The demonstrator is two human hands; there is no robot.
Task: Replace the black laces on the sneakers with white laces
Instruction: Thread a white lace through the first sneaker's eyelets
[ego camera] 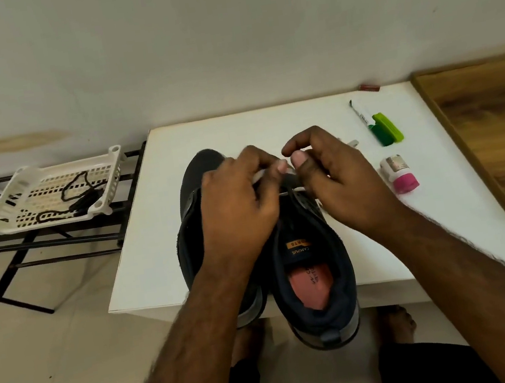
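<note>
Both hands work over the front of the nearer sneaker (312,267). The left hand (239,199) has its fingers curled and pinches a length of the white lace (291,189) between thumb and forefinger; the right hand (330,180) is likewise curled, thumb pressed toward its fingertips over the lace just beside the left thumb. A short white end shows past the right hand's knuckles. The lace seems to cross only the lowest eyelets, so the threading looks barely begun.

To do this step well, the two ends should probably be evened out before crossing upward, and each tip fed flat through its eyelet without a twist. Holding the tongue down with spare fingers would likely keep the eyelet row open.

The second sneaker (200,172) lies touching the first on its left, mostly hidden under the left forearm; whether it is laced cannot be told. Both rest on the white counter (158,269), heels overhanging its near edge. The black laces (73,197) lie in a white basket (31,177) on a black rack to the left. A green marker (380,128) and a small pink-capped bottle (399,174) lie to the right.
</note>
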